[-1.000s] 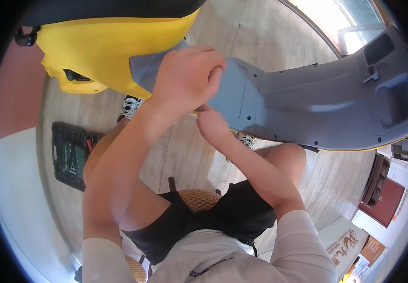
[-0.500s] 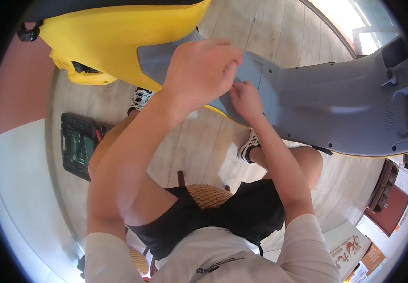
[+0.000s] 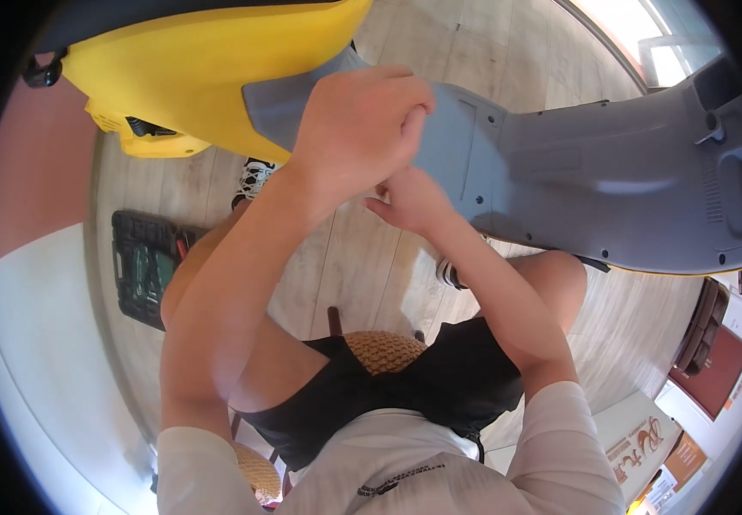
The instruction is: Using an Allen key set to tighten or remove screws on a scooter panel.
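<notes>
Above the grey footboard (image 3: 448,142) of a yellow scooter (image 3: 208,69), my left hand (image 3: 362,120) is closed in a fist. Whatever it grips is hidden by its own fingers. My right hand (image 3: 414,202) is just below and to the right of it, beside the footboard's near edge. Its thumb stands apart from its curled fingers, and nothing shows between them. The right fingertips are close under the left hand; I cannot tell whether they touch. Several dark screws or screw holes dot the footboard and the grey front panel (image 3: 603,172).
An open tool case (image 3: 142,270) with green and red tools lies on the wooden floor (image 3: 337,257) by my left leg. I sit on a woven stool (image 3: 384,352). A brown piece of furniture (image 3: 701,330) and a white printed panel (image 3: 637,446) are at the right.
My right hand has drawn back left and toward me from the footboard, and its thumb has come away from its fingers. My left hand stays closed, shifted slightly left with the whole view.
</notes>
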Demonstrator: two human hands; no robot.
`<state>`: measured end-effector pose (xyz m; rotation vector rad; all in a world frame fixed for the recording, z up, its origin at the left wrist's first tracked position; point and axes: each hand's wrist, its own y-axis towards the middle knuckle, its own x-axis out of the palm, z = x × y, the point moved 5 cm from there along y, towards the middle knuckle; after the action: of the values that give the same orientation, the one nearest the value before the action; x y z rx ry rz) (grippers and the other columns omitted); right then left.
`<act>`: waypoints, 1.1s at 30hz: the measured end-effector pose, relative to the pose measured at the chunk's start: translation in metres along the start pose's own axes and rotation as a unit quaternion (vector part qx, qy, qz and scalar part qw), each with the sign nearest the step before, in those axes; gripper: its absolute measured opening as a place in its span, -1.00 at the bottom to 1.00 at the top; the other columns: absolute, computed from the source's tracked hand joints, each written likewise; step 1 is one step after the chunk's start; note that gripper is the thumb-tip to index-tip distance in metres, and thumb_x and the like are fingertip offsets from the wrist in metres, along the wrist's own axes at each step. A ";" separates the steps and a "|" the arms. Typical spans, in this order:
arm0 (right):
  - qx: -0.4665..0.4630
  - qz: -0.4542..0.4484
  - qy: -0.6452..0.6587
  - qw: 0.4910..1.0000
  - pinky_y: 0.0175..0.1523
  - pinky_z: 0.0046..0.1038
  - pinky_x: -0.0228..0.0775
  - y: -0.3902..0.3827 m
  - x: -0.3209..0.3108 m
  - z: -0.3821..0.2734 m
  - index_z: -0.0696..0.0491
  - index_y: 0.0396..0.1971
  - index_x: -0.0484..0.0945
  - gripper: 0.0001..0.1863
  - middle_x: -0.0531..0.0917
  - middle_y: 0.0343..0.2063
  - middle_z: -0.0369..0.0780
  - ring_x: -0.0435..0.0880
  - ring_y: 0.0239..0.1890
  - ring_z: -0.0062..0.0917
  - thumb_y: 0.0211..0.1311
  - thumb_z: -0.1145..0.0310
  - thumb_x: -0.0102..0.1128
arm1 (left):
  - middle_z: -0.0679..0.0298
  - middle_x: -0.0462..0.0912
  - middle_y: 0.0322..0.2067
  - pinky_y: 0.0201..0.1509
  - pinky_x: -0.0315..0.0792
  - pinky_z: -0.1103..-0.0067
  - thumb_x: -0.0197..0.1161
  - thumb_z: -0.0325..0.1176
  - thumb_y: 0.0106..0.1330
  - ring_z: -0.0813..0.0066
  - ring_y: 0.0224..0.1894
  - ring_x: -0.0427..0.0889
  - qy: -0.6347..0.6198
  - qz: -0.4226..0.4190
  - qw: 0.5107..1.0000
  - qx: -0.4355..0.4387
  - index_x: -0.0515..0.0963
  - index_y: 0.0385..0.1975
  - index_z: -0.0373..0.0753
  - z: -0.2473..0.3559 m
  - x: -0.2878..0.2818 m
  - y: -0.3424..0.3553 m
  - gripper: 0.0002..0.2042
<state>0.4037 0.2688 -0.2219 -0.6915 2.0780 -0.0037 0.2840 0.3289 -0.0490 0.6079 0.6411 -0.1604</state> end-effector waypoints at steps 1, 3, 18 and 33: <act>0.000 -0.006 0.004 1.000 -0.20 -0.14 0.54 -0.006 -0.006 0.000 0.11 -0.45 0.69 -0.70 0.70 -0.46 -0.05 0.70 -0.34 -0.13 0.15 0.14 0.31 | 0.25 0.63 -0.51 -0.46 0.44 0.49 0.19 -0.56 0.09 0.30 -0.56 0.58 0.001 0.007 1.000 0.004 0.63 -0.47 -0.22 0.000 0.000 0.000 -0.90; 0.116 -0.056 -0.052 0.990 -0.20 -0.12 0.54 -0.017 -0.015 0.014 0.09 -0.45 0.70 -0.69 0.70 -0.46 -0.03 0.70 -0.33 -0.11 0.21 0.12 0.26 | 0.25 0.62 -0.52 -0.47 0.43 0.48 0.19 -0.56 0.09 0.28 -0.56 0.57 0.004 0.015 1.000 0.005 0.62 -0.48 -0.22 -0.001 -0.001 0.001 -0.90; 0.039 0.083 0.167 0.982 -0.05 -0.14 0.52 0.029 -0.005 0.034 0.06 -0.07 0.62 -0.63 0.73 -0.27 -0.04 0.67 -0.16 -0.04 0.17 0.20 0.30 | 0.29 0.66 -0.48 -0.44 0.47 0.54 0.19 -0.56 0.13 0.40 -0.55 0.60 0.036 -0.044 0.998 -0.013 0.65 -0.46 -0.19 0.001 0.014 -0.001 -0.88; 0.077 0.013 -0.061 0.995 -0.16 -0.19 0.57 -0.016 -0.038 0.019 -0.01 -0.33 0.71 -0.80 0.69 -0.26 -0.13 0.69 -0.25 -0.17 0.01 0.45 0.21 | 0.29 0.61 -0.53 -0.44 0.45 0.53 0.19 -0.55 0.11 0.36 -0.56 0.58 0.038 -0.022 0.999 0.002 0.64 -0.48 -0.19 0.002 0.013 0.000 -0.89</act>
<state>0.4419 0.2776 -0.1994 -0.5565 1.9462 -0.1030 0.2951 0.3285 -0.0556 0.6061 0.7280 -0.1805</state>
